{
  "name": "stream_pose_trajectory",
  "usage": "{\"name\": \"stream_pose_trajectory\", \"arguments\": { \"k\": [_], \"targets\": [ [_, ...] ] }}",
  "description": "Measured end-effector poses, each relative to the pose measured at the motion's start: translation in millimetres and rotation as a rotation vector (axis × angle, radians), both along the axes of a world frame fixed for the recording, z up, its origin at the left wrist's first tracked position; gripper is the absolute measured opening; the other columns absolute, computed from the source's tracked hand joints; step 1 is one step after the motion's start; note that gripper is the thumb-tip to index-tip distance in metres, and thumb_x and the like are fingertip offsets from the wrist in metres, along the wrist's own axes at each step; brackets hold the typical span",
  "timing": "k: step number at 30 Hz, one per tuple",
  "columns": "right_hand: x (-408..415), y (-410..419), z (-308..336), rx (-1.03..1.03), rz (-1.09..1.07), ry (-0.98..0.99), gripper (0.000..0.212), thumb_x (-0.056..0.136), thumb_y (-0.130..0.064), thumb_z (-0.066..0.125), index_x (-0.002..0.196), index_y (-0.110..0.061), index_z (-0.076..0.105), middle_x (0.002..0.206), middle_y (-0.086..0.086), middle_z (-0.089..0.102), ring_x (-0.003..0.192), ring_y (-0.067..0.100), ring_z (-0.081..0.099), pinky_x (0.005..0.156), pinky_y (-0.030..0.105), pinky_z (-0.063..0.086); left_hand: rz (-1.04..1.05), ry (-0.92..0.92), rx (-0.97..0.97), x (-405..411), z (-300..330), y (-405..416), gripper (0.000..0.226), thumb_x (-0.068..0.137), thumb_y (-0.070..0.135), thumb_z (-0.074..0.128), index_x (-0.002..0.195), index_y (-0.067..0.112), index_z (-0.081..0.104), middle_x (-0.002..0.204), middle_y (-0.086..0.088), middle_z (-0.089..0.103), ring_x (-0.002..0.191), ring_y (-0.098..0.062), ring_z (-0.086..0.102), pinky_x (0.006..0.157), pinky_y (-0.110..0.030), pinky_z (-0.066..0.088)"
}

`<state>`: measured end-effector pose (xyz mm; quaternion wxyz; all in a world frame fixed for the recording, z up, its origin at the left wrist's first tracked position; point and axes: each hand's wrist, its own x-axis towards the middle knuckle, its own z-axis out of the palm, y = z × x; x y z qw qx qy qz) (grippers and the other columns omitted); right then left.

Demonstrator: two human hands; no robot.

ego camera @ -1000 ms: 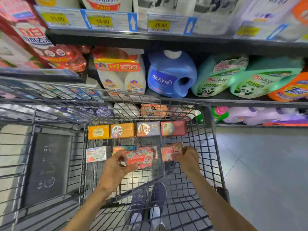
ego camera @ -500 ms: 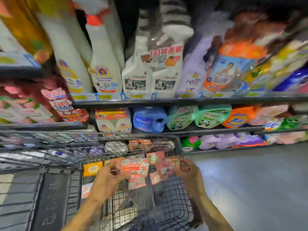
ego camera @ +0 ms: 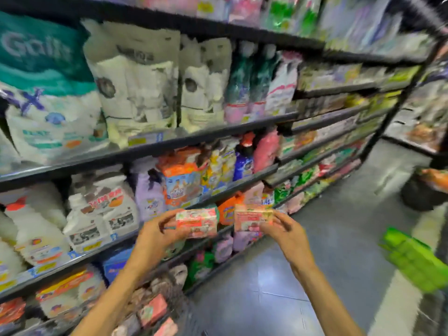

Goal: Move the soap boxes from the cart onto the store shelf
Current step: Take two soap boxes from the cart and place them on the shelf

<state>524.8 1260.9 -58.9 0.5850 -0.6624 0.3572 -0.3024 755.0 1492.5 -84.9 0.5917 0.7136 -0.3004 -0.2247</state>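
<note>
Left hand wrapped round one soap box, right hand pinching another box, both held up at centre. More boxes down at 7 o'clock in the cart. Probably best to pick a free shelf gap first, then slide in flat, label out.

Your left hand bare, your right hand bare too, both your forearms uncovered right to the frame's bottom edge, no sleeve showing on you, fingers ringless
</note>
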Motion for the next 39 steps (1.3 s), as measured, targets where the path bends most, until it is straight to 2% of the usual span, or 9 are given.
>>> {"name": "stream_pose_trajectory", "arguments": {
  "k": [6,9,13,18,22,26,31,35,39],
  "targets": [
    [-113,-69,85,-0.082,-0.195,-0.123,0.038,0.08,-0.004,0.078,0.116,-0.011,0.07,0.102,0.0,0.077,0.093,0.006,0.07,0.079,0.017,0.055,-0.211,-0.098,-0.11,-73,90,-143,0.042,0.077,-0.006,0.08,0.111,0.014,0.067,0.088,0.02,0.077,0.082,0.005,0.071,0.07,-0.01,0.053],
    [-169,-111,113,-0.132,-0.284,-0.151,0.033,0.081,0.0,0.075,0.11,-0.015,0.07,0.089,-0.011,0.077,0.081,-0.004,0.069,0.072,0.01,0.052,-0.312,-0.131,-0.16,-116,118,-216,0.044,0.076,-0.006,0.081,0.114,0.009,0.067,0.09,0.009,0.079,0.086,-0.001,0.073,0.071,-0.012,0.055],
    [-244,-177,139,-0.182,-0.419,-0.189,0.034,0.081,0.0,0.076,0.108,-0.02,0.068,0.096,-0.003,0.075,0.078,-0.005,0.069,0.071,0.01,0.052,-0.416,-0.195,-0.232,-181,149,-316,0.042,0.076,-0.005,0.082,0.111,0.012,0.068,0.095,0.007,0.075,0.082,0.007,0.07,0.069,-0.008,0.052],
    [-334,-264,161,-0.228,-0.525,-0.195,0.038,0.081,-0.002,0.076,0.117,-0.014,0.069,0.1,-0.001,0.076,0.084,-0.002,0.07,0.074,0.011,0.053,-0.529,-0.266,-0.268,-252,170,-439,0.043,0.073,0.016,0.089,0.109,0.029,0.069,0.103,0.007,0.078,0.098,-0.012,0.073,0.086,-0.026,0.058],
    [-390,-325,171,-0.245,-0.598,-0.181,0.038,0.081,0.0,0.075,0.113,-0.018,0.066,0.1,0.001,0.073,0.077,-0.009,0.068,0.068,0.007,0.05,-0.577,-0.262,-0.305,-307,180,-521,0.042,0.076,0.011,0.086,0.114,0.02,0.069,0.101,0.011,0.078,0.097,-0.007,0.073,0.082,-0.016,0.056],
    [-427,-389,172,-0.259,-0.649,-0.156,0.042,0.081,-0.001,0.076,0.12,-0.014,0.065,0.102,0.004,0.074,0.079,-0.005,0.07,0.071,0.008,0.052,-0.63,-0.272,-0.323,-341,183,-600,0.048,0.077,0.019,0.087,0.121,0.015,0.069,0.106,0.005,0.077,0.099,-0.007,0.072,0.087,-0.023,0.057],
    [-452,-477,164,-0.254,-0.719,-0.158,0.042,0.081,-0.002,0.077,0.118,-0.018,0.065,0.098,-0.003,0.075,0.082,-0.002,0.071,0.07,0.01,0.052,-0.689,-0.243,-0.366,-370,177,-709,0.045,0.079,0.006,0.084,0.121,0.011,0.068,0.105,0.003,0.076,0.093,-0.001,0.072,0.079,-0.013,0.056],
    [-460,-557,162,-0.26,-0.758,-0.166,0.036,0.083,0.002,0.074,0.11,-0.02,0.066,0.089,-0.01,0.076,0.08,-0.004,0.071,0.067,0.008,0.051,-0.73,-0.183,-0.388,-380,172,-809,0.045,0.078,0.007,0.084,0.121,0.013,0.07,0.106,0.003,0.077,0.097,-0.008,0.073,0.079,-0.018,0.057],
    [-465,-647,169,-0.286,-0.77,-0.117,0.033,0.083,-0.006,0.076,0.114,-0.017,0.07,0.098,-0.005,0.078,0.096,0.007,0.072,0.083,0.017,0.053,-0.756,-0.177,-0.386,-387,179,-910,0.05,0.078,0.009,0.085,0.126,0.011,0.068,0.105,0.006,0.078,0.096,-0.006,0.074,0.08,-0.019,0.058]
  ]
}}
